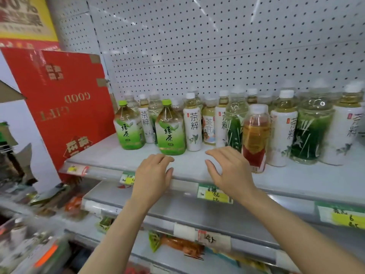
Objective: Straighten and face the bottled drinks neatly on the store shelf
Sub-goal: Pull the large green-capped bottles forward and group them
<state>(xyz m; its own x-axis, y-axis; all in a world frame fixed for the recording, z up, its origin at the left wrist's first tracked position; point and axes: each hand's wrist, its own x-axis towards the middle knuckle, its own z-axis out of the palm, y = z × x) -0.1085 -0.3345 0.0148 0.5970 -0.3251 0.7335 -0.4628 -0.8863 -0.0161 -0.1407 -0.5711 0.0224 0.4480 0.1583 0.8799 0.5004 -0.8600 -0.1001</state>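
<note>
Red cardboard makes up the tall gift box (65,107) standing upside down at the left end of the pale grey metal shelf (110,155), in front of the white pegboard back panel (217,46). Just right of it stand two squat green-capped green tea bottles (130,125) (169,128) with green labels, the second one nearer the shelf's front edge. Next come slim white-capped bottles with white labels and black characters (192,123), then a clear bottle with a dark green grass print (235,123). A bottle with an orange-and-red label (255,137) stands further forward than its neighbours, close to the edge. Further right are another white-labelled bottle (282,129), a second grass-print bottle (312,127) and one more white-labelled bottle (343,123), with more bottles behind the front row.

Both hands hover above the front part of the shelf and hold nothing. The left hand (154,175) is below the second green tea bottle, its fingers (166,158) loosely bent and apart. The right hand (229,169) is just left of the orange-and-red bottle, its fingers (219,151) spread and relaxed. Green and yellow price tags (214,193) sit along the shelf's front rail.
</note>
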